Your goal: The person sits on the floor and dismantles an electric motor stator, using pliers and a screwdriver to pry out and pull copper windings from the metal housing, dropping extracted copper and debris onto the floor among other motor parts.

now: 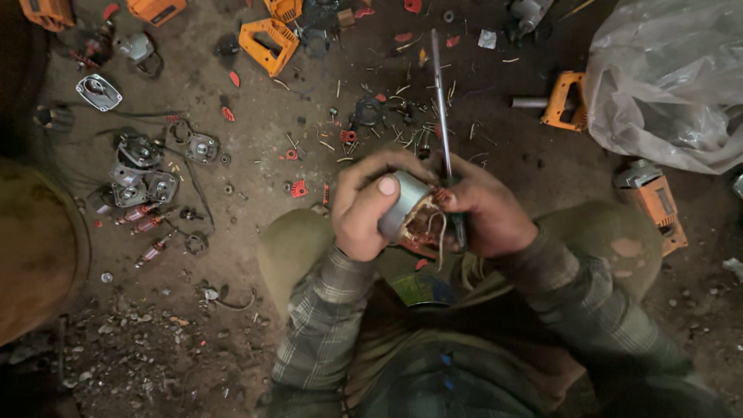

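Plaid flannel sleeves (pixel 325 310) run up from the bottom edge to both hands, held over the knees of a person squatting on a dirt floor (pixel 255 310). Left hand (pixel 364 205) is closed round a motor stator (pixel 406 209), thumb pressed on its grey metal shell, open end turned toward the right hand. Right hand (pixel 484 213) is clenched on the handle of a long screwdriver (pixel 443 101), the shaft sticking up and away past the knuckles, handle end touching the stator's mouth. Stator looks like a short steel cylinder with copper-red windings and loose pale wire leads (pixel 437 228) hanging out of the open end; shell is intact, windings seated inside. Judged progress: stator is already out of its tool housing, leads freed, but the windings are not pulled, so stripping looks partway. Just beyond the hands lie scattered screws, red plastic bits (pixel 299 188) and a black ring part (pixel 368 112). Left of the left hand sits a cluster of grey gear housings (pixel 143 174) and small armatures (pixel 147 224). Far beyond, orange tool casings (pixel 267 42); right of the right hand, an orange power tool (pixel 654 197) and a clear plastic bag (pixel 665 77).
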